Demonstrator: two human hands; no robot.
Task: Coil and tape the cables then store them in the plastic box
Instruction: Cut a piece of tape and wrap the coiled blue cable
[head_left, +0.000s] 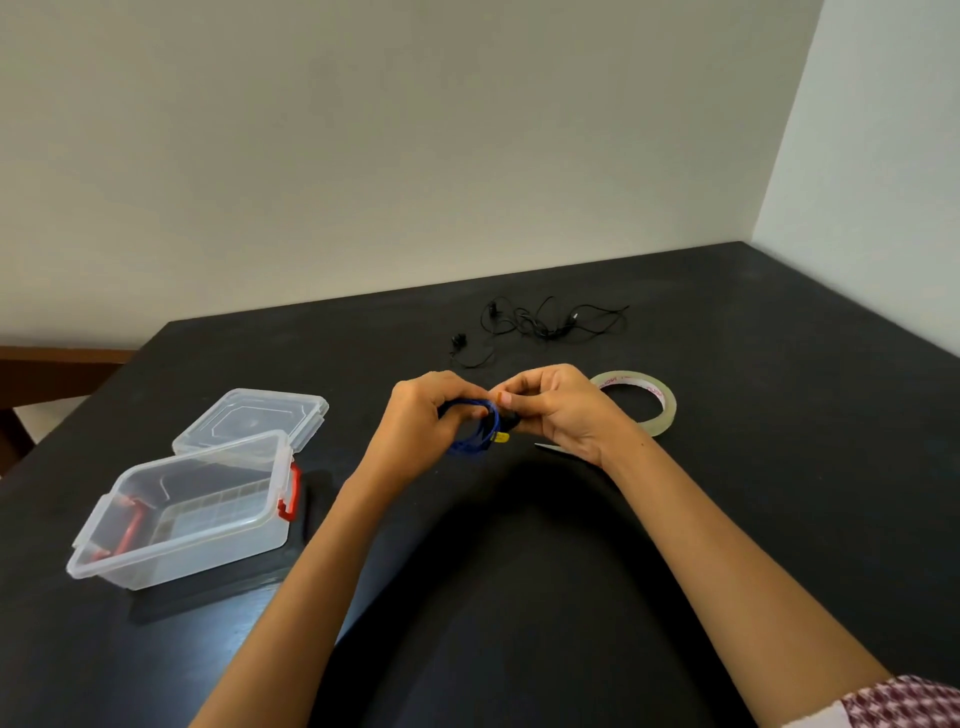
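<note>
Left hand (428, 415) curls its fingers round a coiled blue cable (475, 441), just left of the clear tape roll (661, 410) on the black table (779, 353). Right hand (561, 410) pinches the coil's upper edge, thumb and fingertips closed on it. A tangled black earphone cable (540, 323) lies beyond the roll. The open plastic box (182, 525) and its lid (254, 418) stand well left of the roll.

1. You have only one printed thing in view: the tape roll (660, 422), lying flat on the worktop (779, 441).
2. Its red lettering (623, 383) runs round the white inner core at the far side of the ring.
3. You cannot read it: the letters are too small, curved and blurred to make out a word or brand.
</note>
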